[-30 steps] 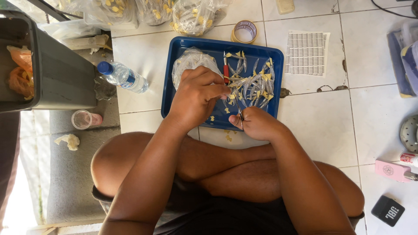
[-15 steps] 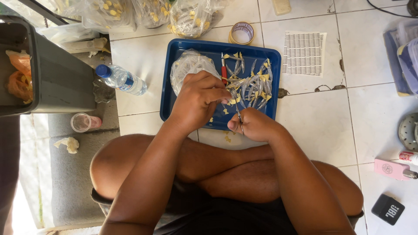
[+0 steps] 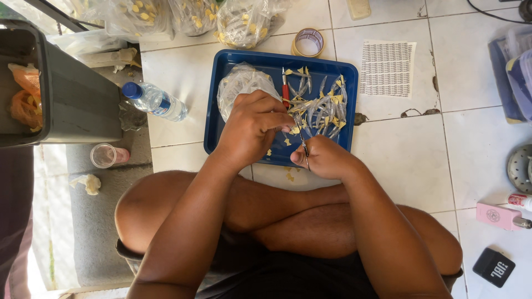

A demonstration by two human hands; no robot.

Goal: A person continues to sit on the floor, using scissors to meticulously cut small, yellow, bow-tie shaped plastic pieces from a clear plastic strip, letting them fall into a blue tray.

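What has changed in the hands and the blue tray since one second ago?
Little changed. The left hand edged slightly toward the right hand, which keeps gripping a thin metal tool. The blue plastic tray, the clear water bottle and the tape roll stayed put.

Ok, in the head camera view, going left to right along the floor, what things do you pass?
Dark bin → small clear cup → water bottle → blue tray → printed paper sheet → pink device.
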